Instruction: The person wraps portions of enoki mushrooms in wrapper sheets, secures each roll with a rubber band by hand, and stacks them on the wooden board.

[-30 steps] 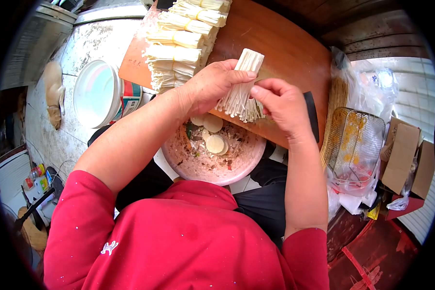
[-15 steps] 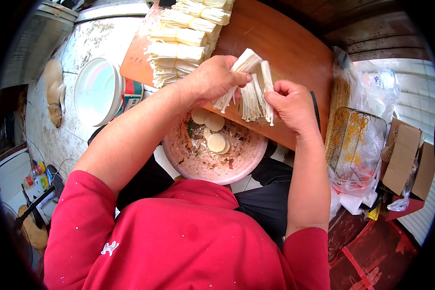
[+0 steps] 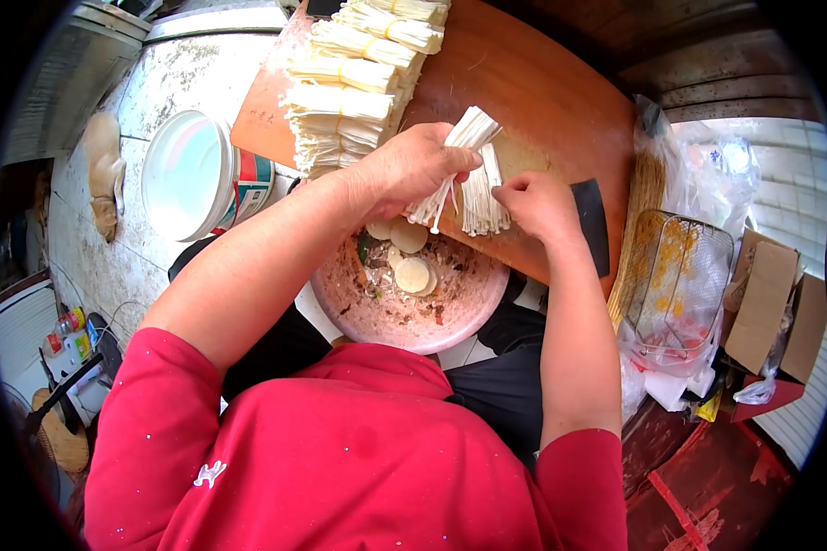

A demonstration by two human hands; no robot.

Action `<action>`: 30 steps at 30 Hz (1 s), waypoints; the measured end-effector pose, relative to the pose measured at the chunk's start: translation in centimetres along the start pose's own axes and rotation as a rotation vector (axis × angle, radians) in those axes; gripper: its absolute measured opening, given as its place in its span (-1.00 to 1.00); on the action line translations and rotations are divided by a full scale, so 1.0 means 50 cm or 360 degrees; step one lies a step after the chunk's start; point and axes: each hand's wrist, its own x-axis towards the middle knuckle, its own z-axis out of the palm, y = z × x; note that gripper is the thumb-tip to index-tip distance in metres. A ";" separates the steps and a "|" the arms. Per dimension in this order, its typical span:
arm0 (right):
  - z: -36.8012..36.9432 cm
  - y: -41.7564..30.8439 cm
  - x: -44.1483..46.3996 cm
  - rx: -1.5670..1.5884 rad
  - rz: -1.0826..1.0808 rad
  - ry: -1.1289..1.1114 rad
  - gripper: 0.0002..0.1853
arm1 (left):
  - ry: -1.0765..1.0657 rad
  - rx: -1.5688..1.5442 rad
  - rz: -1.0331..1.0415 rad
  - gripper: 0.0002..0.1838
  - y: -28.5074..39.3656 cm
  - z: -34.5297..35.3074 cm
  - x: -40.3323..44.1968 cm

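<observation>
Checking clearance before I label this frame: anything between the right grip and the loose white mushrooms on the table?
Nothing visible. The right grip is at the right edge of the loose mushrooms; contact is unclear. The left grip, holding a bunch, is on their opposite side, not in between.

Arms (image 3: 257, 248) extended forward; left hand (image 3: 420, 167) gripping, right hand (image 3: 538, 207) curled just beside.

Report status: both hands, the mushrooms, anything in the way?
Left hand gripping a mushroom bunch. Right hand at the second bunch on the table, grip unclear. Stacked bundles just beyond left wrist; no blockage seen.
</observation>
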 end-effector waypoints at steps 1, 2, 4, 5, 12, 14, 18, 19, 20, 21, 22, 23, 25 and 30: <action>-0.001 0.003 0.001 -0.0003 -0.0003 0.0002 -0.68 | -0.0063 -0.0140 -0.0047 -0.84 0.002 0.001 -0.004; -0.002 0.011 0.003 0.0463 -0.0147 0.0041 -0.68 | -0.0127 -0.0281 -0.0095 -0.84 0.002 0.001 -0.006; -0.014 0.001 -0.012 0.0925 -0.0289 0.0076 -0.67 | -0.0187 -0.0292 -0.0074 -0.84 -0.001 0.003 -0.007; -0.033 -0.014 -0.029 0.1282 -0.0362 -0.0080 -0.66 | -0.0250 -0.0299 -0.0053 -0.83 -0.002 0.005 -0.007; -0.035 -0.038 -0.060 0.1778 -0.0481 -0.0363 -0.69 | -0.0548 -0.0449 -0.0149 -0.79 -0.011 0.021 -0.014; -0.035 -0.033 -0.059 0.1738 -0.0523 -0.0354 -0.73 | -0.0555 -0.0428 -0.0176 -0.78 -0.009 0.029 -0.015; -0.030 -0.036 -0.064 0.1742 -0.0515 -0.0302 -0.75 | -0.0629 -0.0490 -0.0237 -0.77 -0.001 0.029 -0.023; -0.024 -0.041 -0.067 0.1829 -0.0526 -0.0241 -0.75 | -0.0630 -0.0490 -0.0238 -0.77 -0.002 0.031 -0.023; -0.020 -0.045 -0.068 0.1917 -0.0538 -0.0181 -0.76 | -0.0572 -0.0457 -0.0193 -0.78 -0.003 0.034 -0.023; -0.016 -0.047 -0.067 0.1917 -0.0537 -0.0183 -0.76 | -0.0513 -0.0423 -0.0150 -0.79 -0.004 0.036 -0.022; -0.010 -0.047 -0.064 0.1942 -0.0539 -0.0144 -0.76 | -0.0512 -0.0423 -0.0152 -0.79 -0.004 0.038 -0.023; -0.005 -0.047 -0.061 0.1966 -0.0541 -0.0104 -0.77 | -0.0480 -0.0369 -0.0127 -0.80 -0.003 0.040 -0.023; 0.007 -0.044 -0.056 0.1953 -0.0512 -0.0122 -0.78 | -0.0448 -0.0315 -0.0102 -0.80 -0.005 0.041 -0.023; -0.021 -0.044 -0.063 0.1910 -0.0482 -0.0306 -0.71 | -0.0509 -0.0300 -0.0114 -0.83 0.002 0.031 -0.030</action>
